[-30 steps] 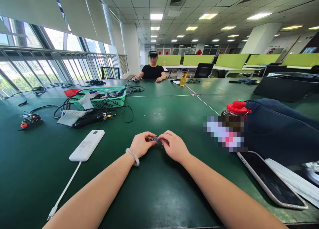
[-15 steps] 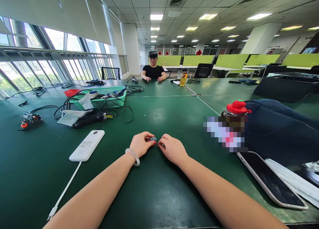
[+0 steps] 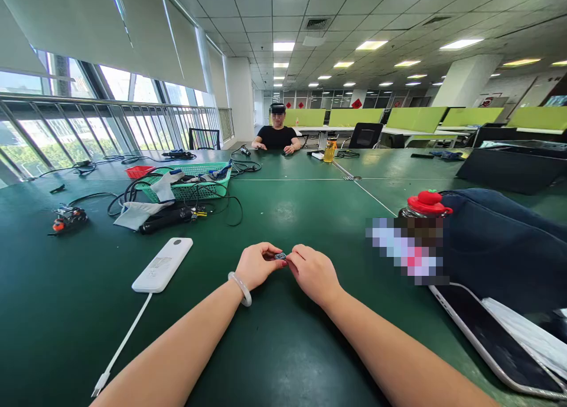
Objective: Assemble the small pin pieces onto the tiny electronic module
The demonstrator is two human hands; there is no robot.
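My left hand (image 3: 257, 265) and my right hand (image 3: 313, 272) meet just above the green table (image 3: 283, 348), fingertips pinched together. Between them sits a tiny dark part (image 3: 280, 256), held by the fingers of both hands. A pale bangle (image 3: 241, 287) circles my left wrist. Both forearms reach in from the bottom edge.
A white power bank (image 3: 162, 264) with its cable lies to the left. Behind it are a green basket (image 3: 186, 182) with cables and a black tool. A red-capped bottle (image 3: 423, 218), dark bag (image 3: 500, 241) and phone (image 3: 496, 342) lie to the right. A person (image 3: 277, 134) sits at the far end.
My hands had drawn slightly apart half a second ago; now the fingertips touch again around the small part. The view has tilted up a little.
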